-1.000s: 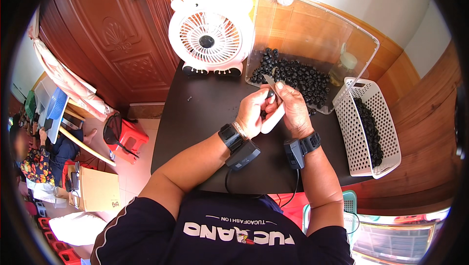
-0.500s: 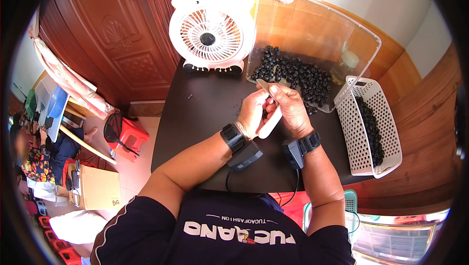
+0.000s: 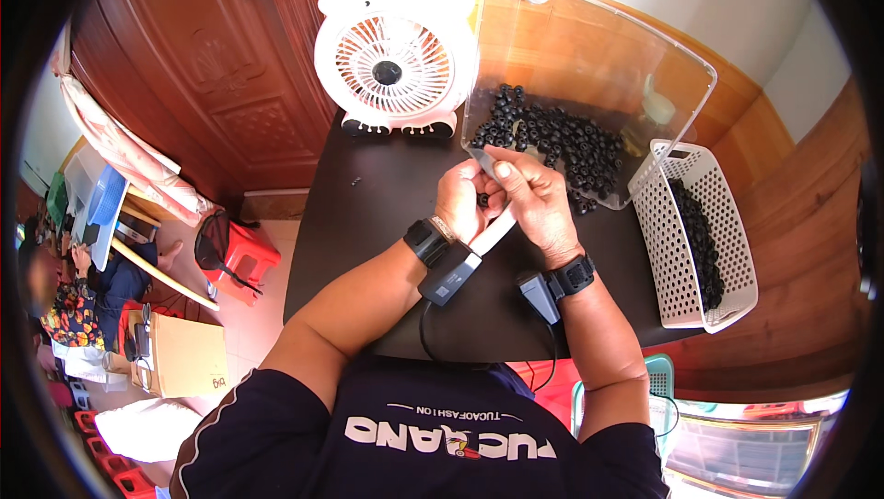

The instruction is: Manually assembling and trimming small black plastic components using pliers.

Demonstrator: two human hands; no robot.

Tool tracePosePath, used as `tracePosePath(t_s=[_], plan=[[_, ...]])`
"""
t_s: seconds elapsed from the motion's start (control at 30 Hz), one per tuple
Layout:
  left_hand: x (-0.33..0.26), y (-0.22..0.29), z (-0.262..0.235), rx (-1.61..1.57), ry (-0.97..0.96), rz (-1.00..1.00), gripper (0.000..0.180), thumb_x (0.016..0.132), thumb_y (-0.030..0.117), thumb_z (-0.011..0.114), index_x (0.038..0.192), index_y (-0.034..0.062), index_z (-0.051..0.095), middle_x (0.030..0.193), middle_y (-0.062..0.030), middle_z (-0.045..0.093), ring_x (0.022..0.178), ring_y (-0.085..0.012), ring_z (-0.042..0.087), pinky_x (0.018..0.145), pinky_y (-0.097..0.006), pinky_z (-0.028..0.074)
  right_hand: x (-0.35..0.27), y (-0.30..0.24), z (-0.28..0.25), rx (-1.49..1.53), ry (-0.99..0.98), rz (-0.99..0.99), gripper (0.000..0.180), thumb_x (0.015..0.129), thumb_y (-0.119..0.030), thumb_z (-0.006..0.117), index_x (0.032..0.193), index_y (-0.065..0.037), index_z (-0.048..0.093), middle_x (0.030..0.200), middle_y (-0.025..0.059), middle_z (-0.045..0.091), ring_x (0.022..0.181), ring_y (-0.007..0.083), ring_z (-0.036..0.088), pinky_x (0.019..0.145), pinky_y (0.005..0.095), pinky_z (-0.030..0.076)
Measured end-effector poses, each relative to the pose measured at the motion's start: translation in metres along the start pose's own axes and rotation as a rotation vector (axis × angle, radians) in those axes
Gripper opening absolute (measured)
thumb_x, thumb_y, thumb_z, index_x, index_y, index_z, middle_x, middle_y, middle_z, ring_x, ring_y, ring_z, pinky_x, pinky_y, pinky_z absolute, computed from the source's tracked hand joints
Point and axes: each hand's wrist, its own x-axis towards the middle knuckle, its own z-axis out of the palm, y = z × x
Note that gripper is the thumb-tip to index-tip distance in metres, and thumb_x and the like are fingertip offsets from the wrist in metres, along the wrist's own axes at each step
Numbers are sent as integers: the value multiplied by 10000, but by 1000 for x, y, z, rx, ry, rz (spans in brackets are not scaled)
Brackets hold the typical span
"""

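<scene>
While both hands meet over the middle of the dark worktop (image 3: 387, 250), the left hand (image 3: 463, 209) curls its fingers around a flat white strip (image 3: 491, 232) and what looks like a small black ring (image 3: 482, 198), keeping them steady. The right hand (image 3: 534, 204) pinches the strip's top end. At one o'clock a heap of black rings (image 3: 552, 135) lies within easy reach; a white basket (image 3: 686, 223) at three o'clock holds more.

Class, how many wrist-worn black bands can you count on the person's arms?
2: one wristband behind the left hand, another wristband behind the right hand.
</scene>
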Motion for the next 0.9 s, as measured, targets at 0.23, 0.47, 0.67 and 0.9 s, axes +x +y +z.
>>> tracePosePath(t_s=[0.23, 0.47, 0.67, 0.9], plan=[[7, -2, -5, -5, 207, 22, 244, 918, 247, 392, 760, 100, 506, 612, -10, 474, 476, -112, 417, 436, -251, 353, -1, 2, 3, -108, 3, -58, 264, 931, -170, 569, 1023, 69, 631, 928, 100, 661, 623, 80, 578, 574, 220, 496], [5, 13, -3, 100, 158, 18, 307, 942, 319, 365, 725, 121, 456, 576, -13, 429, 476, -146, 399, 441, -272, 299, -4, -16, 1, -155, 38, -62, 247, 927, -190, 578, 940, 40, 665, 825, 69, 672, 652, 76, 583, 600, 226, 491], [2, 32, 4, 174, -155, 75, 314, 890, 385, 438, 780, 93, 478, 639, -29, 452, 526, -164, 415, 462, -264, 309, 17, 2, -38, 42, 401, -134, 304, 932, -265, 562, 825, -7, 680, 800, 75, 683, 713, 128, 619, 681, 256, 490], [9, 21, -7, 285, -163, 14, 209, 890, 239, 452, 785, 71, 517, 607, -14, 440, 484, -114, 386, 410, -227, 280, 26, -3, -103, 305, 804, -105, 297, 936, -293, 541, 836, -18, 587, 822, 132, 665, 688, 183, 621, 649, 301, 495]])
